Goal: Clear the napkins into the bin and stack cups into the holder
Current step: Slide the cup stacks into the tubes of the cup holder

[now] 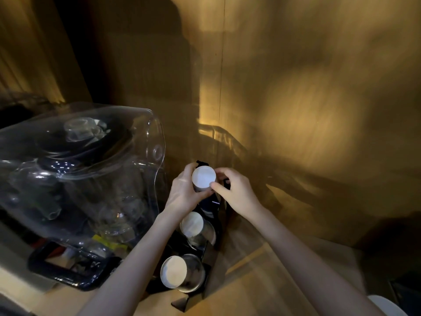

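An upside-down paper cup (203,178) with a white base is held between both hands at the far end of a black cup holder (214,215). My left hand (184,190) grips its left side; my right hand (234,190) pinches its right side and rim. Two more stacks of cups lie in the holder nearer to me: one (193,226) in the middle and one (177,272) at the near end, white bases facing up. No napkins or bin are in view.
A clear plastic dome cover (79,160) over glassware on a black tray (59,270) stands to the left, close to the holder. A wooden wall (296,87) rises behind. The wooden counter (262,270) extends to the right. A white object (385,304) shows at the bottom right.
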Motion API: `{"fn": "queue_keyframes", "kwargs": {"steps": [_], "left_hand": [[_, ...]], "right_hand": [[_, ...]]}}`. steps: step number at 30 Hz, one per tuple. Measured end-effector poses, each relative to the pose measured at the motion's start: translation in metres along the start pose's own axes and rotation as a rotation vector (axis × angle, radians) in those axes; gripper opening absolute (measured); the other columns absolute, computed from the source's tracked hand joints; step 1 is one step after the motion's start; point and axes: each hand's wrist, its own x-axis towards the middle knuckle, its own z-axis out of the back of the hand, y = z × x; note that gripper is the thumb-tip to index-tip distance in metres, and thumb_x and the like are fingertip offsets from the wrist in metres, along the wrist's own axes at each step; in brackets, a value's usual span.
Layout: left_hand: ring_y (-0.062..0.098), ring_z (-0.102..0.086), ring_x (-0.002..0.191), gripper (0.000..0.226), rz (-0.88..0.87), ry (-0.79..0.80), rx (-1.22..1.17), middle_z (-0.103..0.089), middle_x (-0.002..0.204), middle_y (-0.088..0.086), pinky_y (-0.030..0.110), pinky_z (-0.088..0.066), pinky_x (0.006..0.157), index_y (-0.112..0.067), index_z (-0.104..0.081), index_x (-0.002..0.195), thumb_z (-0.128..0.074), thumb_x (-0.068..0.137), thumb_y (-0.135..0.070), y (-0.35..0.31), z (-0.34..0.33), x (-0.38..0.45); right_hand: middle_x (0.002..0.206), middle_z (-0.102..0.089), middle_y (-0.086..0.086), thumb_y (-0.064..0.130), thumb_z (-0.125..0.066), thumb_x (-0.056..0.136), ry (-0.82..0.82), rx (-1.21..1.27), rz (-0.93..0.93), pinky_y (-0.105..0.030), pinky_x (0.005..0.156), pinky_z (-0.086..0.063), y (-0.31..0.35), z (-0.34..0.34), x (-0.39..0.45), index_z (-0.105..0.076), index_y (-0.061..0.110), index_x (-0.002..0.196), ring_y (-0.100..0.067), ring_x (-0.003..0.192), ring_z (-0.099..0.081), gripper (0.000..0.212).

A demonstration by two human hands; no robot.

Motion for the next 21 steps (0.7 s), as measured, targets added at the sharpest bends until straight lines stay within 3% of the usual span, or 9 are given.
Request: {"fn": "queue_keyframes", "kwargs": {"steps": [4,9,11,16,21], "left_hand": [[0.026,-0.053,0.116,0.067,-0.004,0.014,0.034,-0.058,0.124,0.011,0.029,-0.043,0.089,-0.011,-0.041,0.128,-0.074,0.073,-0.027,0.007,-0.006,-0.001],[0.026,-0.052,0.119,0.07,-0.006,0.008,0.057,-0.056,0.128,0.013,0.029,-0.043,0.092,-0.009,-0.039,0.132,-0.072,0.074,-0.031,0.012,-0.009,-0.001],[0.027,-0.051,0.121,0.073,-0.01,0.009,0.1,-0.053,0.132,0.015,0.034,-0.044,0.096,-0.009,-0.036,0.136,-0.069,0.077,-0.035,0.011,-0.009,-0.001],[0.032,-0.048,0.117,0.079,-0.037,0.12,0.312,-0.045,0.132,0.017,0.04,-0.047,0.088,-0.009,-0.022,0.141,-0.061,0.081,-0.042,-0.001,-0.005,-0.001],[0.032,-0.033,0.134,0.068,-0.117,0.043,0.369,-0.036,0.144,0.017,0.04,-0.037,0.105,-0.005,-0.024,0.141,-0.05,0.088,-0.04,-0.029,-0.007,-0.012]], "right_hand": [[0.116,-0.063,-0.006,0.025,-0.061,0.084,0.018,-0.032,-0.018,-0.021,0.086,-0.04,-0.005,-0.006,0.002,-0.056,0.012,0.119,-0.016,0.108,-0.056,0.037],[0.119,-0.06,-0.007,0.028,-0.057,0.088,0.037,-0.087,-0.016,-0.025,0.088,-0.043,-0.003,-0.007,0.002,-0.053,0.011,0.122,-0.019,0.111,-0.055,0.038],[0.122,-0.057,-0.009,0.029,-0.051,0.091,0.077,-0.205,0.0,-0.031,0.09,-0.044,0.001,-0.005,0.001,-0.049,0.01,0.124,-0.022,0.114,-0.052,0.039],[0.12,-0.058,-0.012,0.033,-0.037,0.095,0.122,-0.783,0.225,-0.037,0.094,-0.041,0.009,0.012,-0.004,-0.046,0.006,0.124,-0.028,0.113,-0.05,0.04],[0.129,-0.056,-0.013,0.034,-0.038,0.095,0.107,-0.879,0.295,-0.04,0.1,-0.038,0.014,0.045,-0.028,-0.044,0.006,0.129,-0.029,0.121,-0.048,0.044]]}}
